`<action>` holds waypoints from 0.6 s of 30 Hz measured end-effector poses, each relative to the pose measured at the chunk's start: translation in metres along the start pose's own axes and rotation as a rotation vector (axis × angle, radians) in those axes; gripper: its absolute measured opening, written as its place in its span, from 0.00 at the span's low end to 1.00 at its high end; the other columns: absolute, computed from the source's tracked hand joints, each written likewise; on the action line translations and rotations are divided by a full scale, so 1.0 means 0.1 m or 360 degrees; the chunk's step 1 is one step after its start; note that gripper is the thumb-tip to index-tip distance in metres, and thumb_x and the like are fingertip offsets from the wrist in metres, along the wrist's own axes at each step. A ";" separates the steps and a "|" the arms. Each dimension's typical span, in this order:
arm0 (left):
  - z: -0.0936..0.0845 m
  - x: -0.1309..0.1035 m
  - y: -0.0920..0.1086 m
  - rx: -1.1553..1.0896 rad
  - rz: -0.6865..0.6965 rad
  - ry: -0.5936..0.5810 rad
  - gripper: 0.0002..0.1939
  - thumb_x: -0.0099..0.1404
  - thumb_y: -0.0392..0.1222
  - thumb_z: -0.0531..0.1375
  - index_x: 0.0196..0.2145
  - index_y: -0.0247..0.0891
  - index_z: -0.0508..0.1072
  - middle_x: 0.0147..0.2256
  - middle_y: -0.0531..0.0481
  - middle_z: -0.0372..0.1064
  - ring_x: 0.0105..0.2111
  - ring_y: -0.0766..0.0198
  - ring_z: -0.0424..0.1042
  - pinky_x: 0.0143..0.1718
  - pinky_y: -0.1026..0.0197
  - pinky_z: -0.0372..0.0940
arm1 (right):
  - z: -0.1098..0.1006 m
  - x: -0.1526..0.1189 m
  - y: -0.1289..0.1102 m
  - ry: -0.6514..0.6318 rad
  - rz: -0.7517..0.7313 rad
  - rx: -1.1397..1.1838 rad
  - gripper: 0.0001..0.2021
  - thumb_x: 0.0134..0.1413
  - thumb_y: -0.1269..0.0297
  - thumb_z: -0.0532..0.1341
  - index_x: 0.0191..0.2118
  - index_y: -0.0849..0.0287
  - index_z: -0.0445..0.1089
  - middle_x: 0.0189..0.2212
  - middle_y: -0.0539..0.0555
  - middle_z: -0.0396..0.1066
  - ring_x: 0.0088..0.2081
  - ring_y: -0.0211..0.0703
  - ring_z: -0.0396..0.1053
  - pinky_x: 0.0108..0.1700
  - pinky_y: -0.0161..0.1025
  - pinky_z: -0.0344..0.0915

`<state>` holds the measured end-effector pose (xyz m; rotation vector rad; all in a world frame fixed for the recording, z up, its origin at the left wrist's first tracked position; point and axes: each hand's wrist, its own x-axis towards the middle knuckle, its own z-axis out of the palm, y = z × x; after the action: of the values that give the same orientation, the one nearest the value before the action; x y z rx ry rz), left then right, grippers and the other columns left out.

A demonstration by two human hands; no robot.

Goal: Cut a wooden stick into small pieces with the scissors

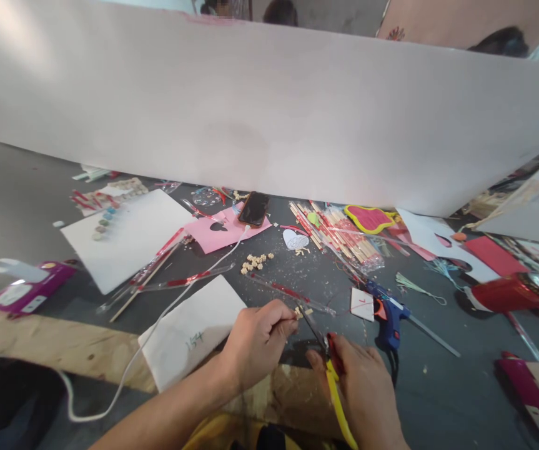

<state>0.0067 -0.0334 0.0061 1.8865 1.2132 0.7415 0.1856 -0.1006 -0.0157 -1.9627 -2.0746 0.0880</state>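
My right hand (365,387) is wrapped round a pair of pliers (335,394) with yellow and red handles; its thin metal jaws point up and left. My left hand (264,334) is closed in a pinch on a small pale wooden piece (299,312), right beside the jaw tips. Whether the jaws touch the piece is too small to tell. More small pale bits lie just past the tips. Beyond my left hand is a pile of small pale pieces (256,262). A white heart cutout (295,239) lies further back.
A blue glue gun (393,315) lies right of my hands, near a red can (517,292). Bundled sticks (339,234) and a phone (253,209) on pink paper (213,231) lie behind. A white cable (175,306) crosses a white slab (194,331). A white board (269,112) walls off the back.
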 end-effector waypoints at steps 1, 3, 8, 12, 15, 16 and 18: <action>0.00 0.00 -0.01 0.0009 0.0024 0.0005 0.08 0.61 0.36 0.52 0.26 0.37 0.68 0.23 0.54 0.68 0.22 0.70 0.65 0.25 0.68 0.55 | 0.00 0.00 0.00 -0.0013 -0.0008 0.0011 0.12 0.54 0.53 0.54 0.31 0.56 0.63 0.20 0.49 0.68 0.25 0.43 0.65 0.32 0.38 0.49; 0.00 0.00 -0.03 0.0000 0.0052 0.0021 0.07 0.60 0.35 0.53 0.25 0.37 0.68 0.22 0.55 0.68 0.21 0.70 0.64 0.23 0.69 0.55 | -0.01 -0.01 0.02 -0.0041 -0.0035 0.0031 0.10 0.53 0.55 0.55 0.30 0.56 0.62 0.20 0.49 0.67 0.24 0.43 0.65 0.31 0.38 0.50; -0.01 0.01 0.00 -0.0074 0.0076 0.0046 0.07 0.60 0.34 0.53 0.26 0.37 0.68 0.21 0.56 0.68 0.20 0.71 0.64 0.23 0.70 0.56 | 0.00 -0.03 0.08 0.0006 -0.0205 0.0093 0.12 0.48 0.63 0.56 0.40 0.60 0.61 0.28 0.54 0.70 0.29 0.45 0.67 0.33 0.39 0.53; 0.00 0.01 0.01 -0.0112 0.0123 0.0053 0.06 0.59 0.33 0.54 0.26 0.37 0.69 0.22 0.56 0.69 0.21 0.71 0.66 0.24 0.71 0.57 | 0.00 -0.04 0.08 0.0075 -0.0239 0.0120 0.18 0.41 0.71 0.52 0.43 0.61 0.58 0.30 0.55 0.71 0.30 0.45 0.68 0.34 0.40 0.54; 0.02 0.00 0.00 -0.0125 0.0167 0.0045 0.06 0.59 0.32 0.54 0.27 0.37 0.70 0.23 0.55 0.70 0.22 0.71 0.67 0.25 0.71 0.58 | -0.04 0.00 0.04 0.0095 -0.0233 0.0124 0.17 0.38 0.73 0.51 0.40 0.60 0.58 0.30 0.56 0.71 0.30 0.45 0.68 0.34 0.40 0.54; 0.03 0.00 -0.01 -0.0120 0.0179 0.0043 0.06 0.59 0.31 0.54 0.28 0.37 0.70 0.24 0.54 0.70 0.23 0.71 0.68 0.25 0.71 0.58 | -0.06 0.01 0.02 0.0095 -0.0235 0.0123 0.16 0.39 0.72 0.51 0.40 0.60 0.59 0.31 0.56 0.71 0.30 0.45 0.68 0.33 0.40 0.54; 0.05 0.00 -0.03 -0.0100 0.0195 0.0047 0.06 0.59 0.31 0.54 0.28 0.37 0.70 0.25 0.53 0.71 0.24 0.70 0.68 0.26 0.70 0.58 | -0.08 0.04 0.00 0.0080 -0.0228 0.0120 0.14 0.42 0.71 0.52 0.39 0.60 0.60 0.31 0.56 0.71 0.31 0.46 0.68 0.33 0.39 0.53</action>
<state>0.0088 -0.0342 0.0008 1.9168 1.0875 0.8660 0.1873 -0.0983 -0.0074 -1.7494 -2.1398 0.0847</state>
